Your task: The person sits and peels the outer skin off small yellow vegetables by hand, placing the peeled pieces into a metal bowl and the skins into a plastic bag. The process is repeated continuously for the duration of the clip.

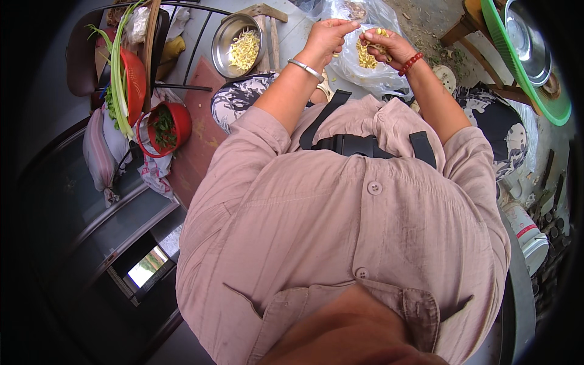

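My left hand [329, 40], with a silver bangle at the wrist, has its thumb and forefinger pinched at the end of a thin pale bean sprout. That sprout spans the small gap to my right hand [388, 45], which wears a red bead bracelet. Several yellow-headed bean sprouts [379, 48] are bunched in the right fingers. Below both hands lies an open clear plastic bag [349, 70] with more sprouts [366, 57] in it. Left of my left hand, a steel bowl [219, 48] holds a heap of sprouts [244, 50].
A wooden stool [273, 45] stands by the bowl. At left are a red colander [133, 84], celery stalks [119, 73] and a red basket [181, 125] of green leaves. A green tray [506, 54] with a steel basin [529, 45] is at right, above a white bucket [531, 246].
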Demonstrator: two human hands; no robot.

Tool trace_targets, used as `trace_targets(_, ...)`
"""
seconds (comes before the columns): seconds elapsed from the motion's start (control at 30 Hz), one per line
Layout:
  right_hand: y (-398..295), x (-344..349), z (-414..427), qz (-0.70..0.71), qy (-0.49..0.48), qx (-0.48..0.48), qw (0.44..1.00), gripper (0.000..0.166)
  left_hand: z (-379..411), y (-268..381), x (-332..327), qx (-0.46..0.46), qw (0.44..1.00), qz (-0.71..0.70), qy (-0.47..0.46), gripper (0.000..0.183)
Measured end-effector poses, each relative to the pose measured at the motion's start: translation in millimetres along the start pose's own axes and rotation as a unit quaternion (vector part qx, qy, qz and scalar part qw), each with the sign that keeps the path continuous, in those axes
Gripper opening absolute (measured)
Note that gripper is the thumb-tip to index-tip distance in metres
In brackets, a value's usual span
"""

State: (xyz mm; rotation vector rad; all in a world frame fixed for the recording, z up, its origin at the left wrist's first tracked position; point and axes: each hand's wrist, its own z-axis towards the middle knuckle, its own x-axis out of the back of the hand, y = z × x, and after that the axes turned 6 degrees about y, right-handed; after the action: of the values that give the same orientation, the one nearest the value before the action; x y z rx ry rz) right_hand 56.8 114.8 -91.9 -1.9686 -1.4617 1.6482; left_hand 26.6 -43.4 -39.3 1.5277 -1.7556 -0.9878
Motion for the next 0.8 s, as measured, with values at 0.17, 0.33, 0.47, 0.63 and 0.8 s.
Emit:
trace_targets(0.17, 1, 2, 0, -0.006, 0.008, -0.011, 1.000, 0.021, 1, -5, -1, -0.006, 1.000, 0.016, 0.024, 0.019)
trace_targets(0.33, 3, 1, 1, -0.021, -0.003, -0.022, 1.000, 0.019, 10, 14, -25, -0.115, 0.993, 0.013, 0.018, 0.016)
trace_targets(0.47, 6, -2, 2, -0.017, -0.012, -0.021, 1.000, 0.019, 3, 51, -60, -0.207, 0.975, 0.080, -0.019, 0.020)
trace_targets(0.63, 5, 3, 2, -0.016, -0.006, -0.004, 1.000, 0.020, -1, 52, -68, -0.208, 0.969, 0.131, -0.022, 0.016)
trace_targets(0.8, 1, 5, 1, -0.003, 0.017, -0.009, 1.000, 0.021, 17, 29, -36, -0.187, 0.975, 0.120, -0.031, 0.032)
